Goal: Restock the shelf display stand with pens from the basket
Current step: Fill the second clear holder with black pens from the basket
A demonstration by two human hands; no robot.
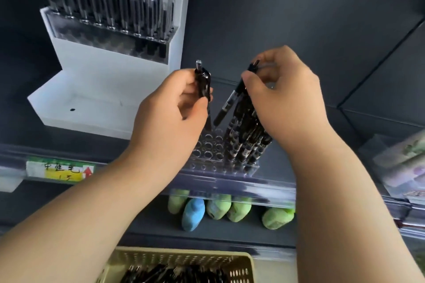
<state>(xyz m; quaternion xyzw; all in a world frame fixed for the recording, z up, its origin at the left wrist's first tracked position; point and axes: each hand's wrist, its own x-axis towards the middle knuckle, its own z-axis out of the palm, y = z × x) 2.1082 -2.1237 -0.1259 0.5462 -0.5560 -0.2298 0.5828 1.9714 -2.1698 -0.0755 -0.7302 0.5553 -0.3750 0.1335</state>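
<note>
A clear acrylic pen stand (213, 151) with rows of round holes sits on the dark shelf; several black pens (249, 142) fill its right side, while the left holes are bare. My left hand (170, 112) grips a small bunch of black pens (203, 82) upright above the stand's left part. My right hand (285, 99) pinches the top of one black pen (227, 105), which hangs tilted over the holes. A beige perforated basket (243, 262) at the bottom holds several more black pens (174, 274).
A white tiered display (99, 82) filled with dark pens stands at the upper left. A yellow and green price label (62, 171) sits on the shelf rail. Green and blue rounded items (218, 210) lie on the lower shelf. Packaged goods (404, 163) are at the right.
</note>
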